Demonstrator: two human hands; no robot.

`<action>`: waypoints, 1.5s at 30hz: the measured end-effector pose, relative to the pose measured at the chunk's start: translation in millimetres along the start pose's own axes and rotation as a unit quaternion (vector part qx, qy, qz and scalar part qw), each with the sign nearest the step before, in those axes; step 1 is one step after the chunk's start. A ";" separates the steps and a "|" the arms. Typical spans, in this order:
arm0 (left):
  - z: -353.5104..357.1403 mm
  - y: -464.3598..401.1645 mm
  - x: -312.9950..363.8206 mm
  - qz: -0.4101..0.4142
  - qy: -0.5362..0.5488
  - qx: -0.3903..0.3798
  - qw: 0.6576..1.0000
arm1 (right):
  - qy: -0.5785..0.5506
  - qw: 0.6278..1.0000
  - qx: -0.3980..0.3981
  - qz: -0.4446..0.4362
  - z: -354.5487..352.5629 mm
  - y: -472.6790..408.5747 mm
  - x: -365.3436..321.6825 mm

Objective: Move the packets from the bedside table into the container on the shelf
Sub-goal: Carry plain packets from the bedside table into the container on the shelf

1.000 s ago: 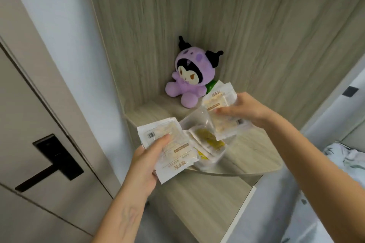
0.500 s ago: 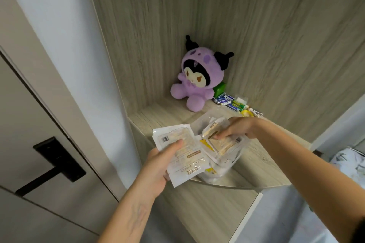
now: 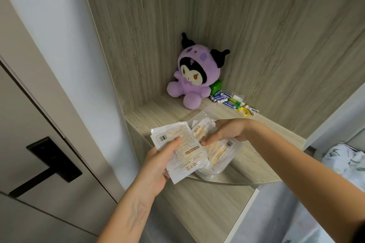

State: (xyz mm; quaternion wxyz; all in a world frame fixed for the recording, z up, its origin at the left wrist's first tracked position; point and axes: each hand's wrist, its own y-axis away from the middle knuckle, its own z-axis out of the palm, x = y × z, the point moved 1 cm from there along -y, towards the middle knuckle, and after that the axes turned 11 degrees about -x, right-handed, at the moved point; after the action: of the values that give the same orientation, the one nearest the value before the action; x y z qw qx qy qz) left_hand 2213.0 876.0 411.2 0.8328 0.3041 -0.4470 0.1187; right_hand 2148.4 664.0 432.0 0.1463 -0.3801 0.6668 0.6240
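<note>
At the front edge of the light wood-grain corner shelf (image 3: 158,112), the left hand (image 3: 158,165) grips a small stack of white hand-warmer packets (image 3: 177,148), thumb curled over the top one and fingers (image 3: 165,174) under it, held just left of and partly over the clear plastic container (image 3: 223,163). The right hand (image 3: 227,131) reaches inside that container, its fingers bent down onto a packet with orange print (image 3: 217,152) lying flat in it; whether they pinch it or only press cannot be told. Behind the container, well apart, a purple plush doll with black horns (image 3: 194,77) sits in the corner, with a green block (image 3: 216,87), loose batteries (image 3: 223,98) and a yellow ring of tape (image 3: 243,111) to its right. Wooden wall panels close the shelf behind and on the right; bare shelf shows left of the container. A black door handle (image 3: 47,163) lies far left.
</note>
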 end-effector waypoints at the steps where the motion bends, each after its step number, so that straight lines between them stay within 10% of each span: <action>1: 0.3 0.0 -0.1 -0.001 -0.001 0.000 1.000 | 0.004 1.000 0.003 -0.004 2.4 -1.8 -0.2; 16: -2.7 -1.5 0.4 0.005 0.006 -0.012 1.000 | 0.018 0.999 0.013 -0.048 1.7 2.4 -2.8; 27: -2.9 0.8 -1.7 0.008 0.019 0.002 1.000 | 0.081 0.960 0.245 0.107 -51.3 0.5 36.3; 37: -1.4 2.1 -0.9 0.014 0.007 0.003 1.000 | 0.023 0.990 0.083 0.111 -28.4 -24.6 29.0; 45: -2.5 1.1 -0.9 0.015 0.003 0.007 1.000 | 0.315 0.892 0.295 0.137 -11.5 -0.6 4.6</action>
State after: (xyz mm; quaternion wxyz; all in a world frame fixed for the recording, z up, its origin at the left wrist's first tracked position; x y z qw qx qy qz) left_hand 2213.7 878.5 409.9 0.8304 0.3026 -0.4480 0.1348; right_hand 2149.0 651.7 430.5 -0.0529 -0.4009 0.8768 0.2604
